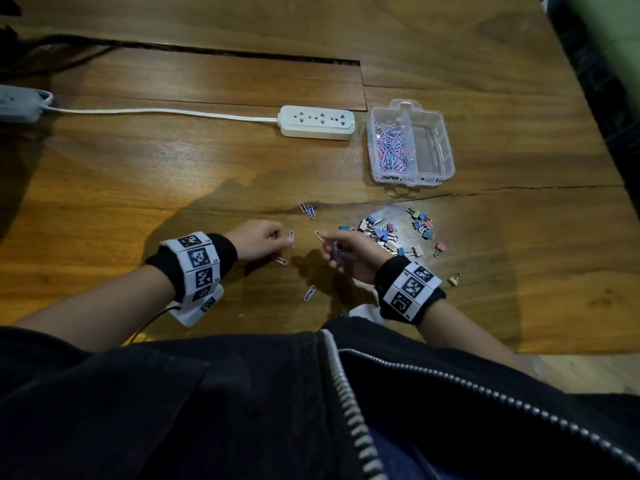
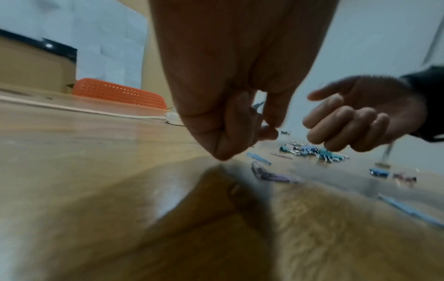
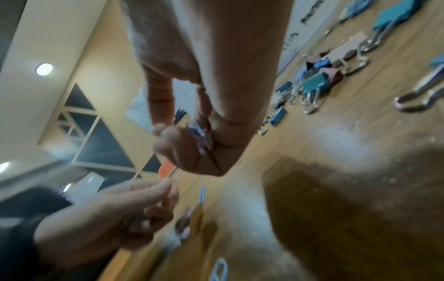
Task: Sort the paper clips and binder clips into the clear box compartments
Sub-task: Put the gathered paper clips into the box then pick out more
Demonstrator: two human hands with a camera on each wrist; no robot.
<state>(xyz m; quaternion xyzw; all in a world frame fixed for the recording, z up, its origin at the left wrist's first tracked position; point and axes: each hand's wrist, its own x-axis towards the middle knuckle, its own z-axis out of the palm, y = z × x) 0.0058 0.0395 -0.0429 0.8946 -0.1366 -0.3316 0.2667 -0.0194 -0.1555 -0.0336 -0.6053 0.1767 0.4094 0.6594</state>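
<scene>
Left hand (image 1: 258,240) pinches a paper clip (image 1: 291,238); right hand (image 1: 349,252) grips a bunch of clips (image 1: 336,252). Binder clips (image 1: 398,230) lie just right of it, the box (image 1: 410,143) beyond, on the counter (image 1: 173,174).

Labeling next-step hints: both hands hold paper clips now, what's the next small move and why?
Probably carry the right hand's bunch of paper clips to the clear box's left compartment: it already holds paper clips, the right one looks empty, and only a few loose paper clips remain.
</scene>
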